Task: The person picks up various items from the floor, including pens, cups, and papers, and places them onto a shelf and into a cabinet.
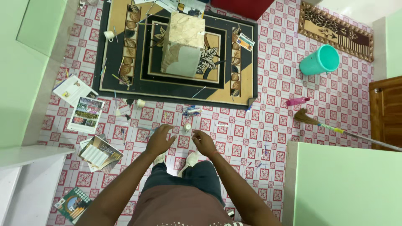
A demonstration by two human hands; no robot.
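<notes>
Above tiled floor (268,125): left hand (159,140), right hand (204,142), fingers loosely spread, holding nothing; small roll (187,126) nearest. Approach from above, pinch its sides.

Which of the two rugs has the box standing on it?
The large dark-bordered rug with leaf patterns bears the marbled box; the smaller brown runner by the far wall carries nothing.

Left hand (160,140): held out over the tiled floor (272,125), fingers loosely spread, holding nothing visible.
Right hand (204,142): beside the left, fingers curled, apparently empty.
Nearest item: small roll of tape (187,126) just beyond both hands.
Rug (125,50): patterned, bearing a stone-like block (183,44).
Right side: teal bucket (320,60), broom (335,127).
Left side: scattered booklets (86,115).
</notes>
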